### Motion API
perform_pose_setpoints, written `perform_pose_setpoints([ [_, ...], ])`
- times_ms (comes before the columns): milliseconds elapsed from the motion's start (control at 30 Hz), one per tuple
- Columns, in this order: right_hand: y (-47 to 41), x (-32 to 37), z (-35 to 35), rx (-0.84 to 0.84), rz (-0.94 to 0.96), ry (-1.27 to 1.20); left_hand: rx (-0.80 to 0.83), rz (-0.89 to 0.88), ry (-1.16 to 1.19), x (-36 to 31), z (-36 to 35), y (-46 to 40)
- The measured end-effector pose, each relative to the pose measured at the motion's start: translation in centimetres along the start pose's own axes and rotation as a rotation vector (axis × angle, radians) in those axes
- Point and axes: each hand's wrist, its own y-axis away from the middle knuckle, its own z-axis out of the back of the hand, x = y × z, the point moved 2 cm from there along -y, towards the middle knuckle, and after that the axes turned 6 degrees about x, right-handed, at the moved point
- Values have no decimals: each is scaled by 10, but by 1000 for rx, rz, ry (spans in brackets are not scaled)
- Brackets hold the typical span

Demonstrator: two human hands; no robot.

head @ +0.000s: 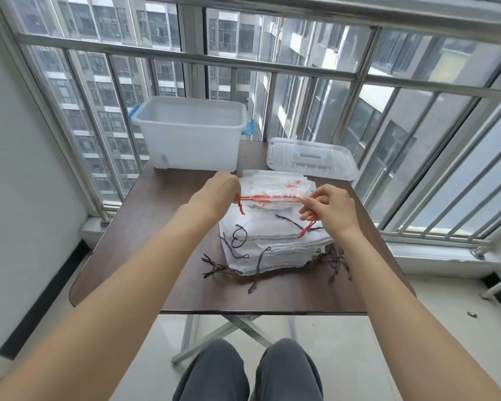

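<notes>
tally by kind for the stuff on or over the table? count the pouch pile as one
clear plastic bin: 1
bin lid: 1
red-cord pouch, gripped by left hand and right hand: 1
pile of dark-cord pouches: 1 (pouches inside can't be counted)
total: 4

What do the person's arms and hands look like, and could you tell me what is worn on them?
Both arms are bare along their whole visible length: no sleeves show. The left hand and right hand wear no gloves, and no watch, bracelet or ring is visible. Grey trousers cover the knees.
</notes>
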Motion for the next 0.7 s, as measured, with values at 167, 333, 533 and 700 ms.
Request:
perform_pose_setpoints([
  [167, 0, -8, -1, -24, -61, -131, -220, 134, 747, -6, 6, 12],
  [333, 4, 0, -6, -15, -158, -222, -169, 197, 1607, -28, -2, 12],
  [533, -3, 8, -10, -81, -451, -1189, -259, 318, 2189, -22, -12, 6],
  [700, -13, 14, -14, -101, -496, -1655, -289, 279, 2629, -12, -14, 3],
])
